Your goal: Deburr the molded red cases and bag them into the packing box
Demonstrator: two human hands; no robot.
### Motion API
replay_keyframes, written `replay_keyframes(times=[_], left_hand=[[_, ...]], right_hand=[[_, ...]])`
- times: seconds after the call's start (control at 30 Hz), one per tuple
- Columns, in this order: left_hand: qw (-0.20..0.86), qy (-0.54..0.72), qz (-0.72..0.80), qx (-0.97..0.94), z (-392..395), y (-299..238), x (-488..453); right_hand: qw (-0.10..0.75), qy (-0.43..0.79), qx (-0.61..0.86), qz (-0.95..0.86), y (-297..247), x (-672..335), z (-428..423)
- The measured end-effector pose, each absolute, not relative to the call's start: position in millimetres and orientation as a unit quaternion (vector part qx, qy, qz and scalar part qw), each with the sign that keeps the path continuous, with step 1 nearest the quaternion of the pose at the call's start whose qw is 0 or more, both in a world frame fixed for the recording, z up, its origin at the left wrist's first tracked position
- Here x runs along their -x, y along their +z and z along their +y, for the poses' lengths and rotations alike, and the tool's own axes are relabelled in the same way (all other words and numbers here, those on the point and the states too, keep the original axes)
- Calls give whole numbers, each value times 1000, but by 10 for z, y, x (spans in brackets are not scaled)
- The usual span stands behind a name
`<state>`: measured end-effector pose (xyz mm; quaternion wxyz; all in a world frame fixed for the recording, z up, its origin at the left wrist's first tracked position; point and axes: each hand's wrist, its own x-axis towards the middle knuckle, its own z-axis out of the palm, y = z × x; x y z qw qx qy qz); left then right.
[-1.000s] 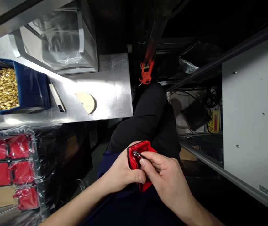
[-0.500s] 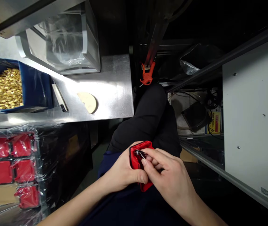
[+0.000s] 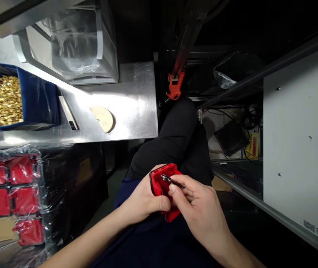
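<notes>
My left hand is closed around a red plastic housing with a black edge, held over my lap. The housing's hollow side faces up and towards my right hand. Between the thumb and fingertips of my right hand is a slim piece with a shiny metal tip and a dark shaft; its exact kind is unclear. Its tip lies inside the housing, near the upper left wall. Whether the tip touches the wall cannot be made out.
On the metal bench at left are a blue bin of brass parts, a white-and-black tool, a cream half-disc and a grey bin. Red housings lie under plastic below. An orange-red air gun hangs ahead.
The shiny-tipped piece is tilted differently and shows more of its dark shaft. Both hands and the housing have shifted slightly left and up in view.
</notes>
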<state>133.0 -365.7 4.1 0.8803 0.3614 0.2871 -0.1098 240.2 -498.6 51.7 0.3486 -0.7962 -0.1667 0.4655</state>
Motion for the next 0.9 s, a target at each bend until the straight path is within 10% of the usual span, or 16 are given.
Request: replay_keyframes(times=[0.9], left_hand=[[870,-106,302,-375,-3654,76,-1344]], right_hand=[[372,518,757,-142,486,-2338,-4926]])
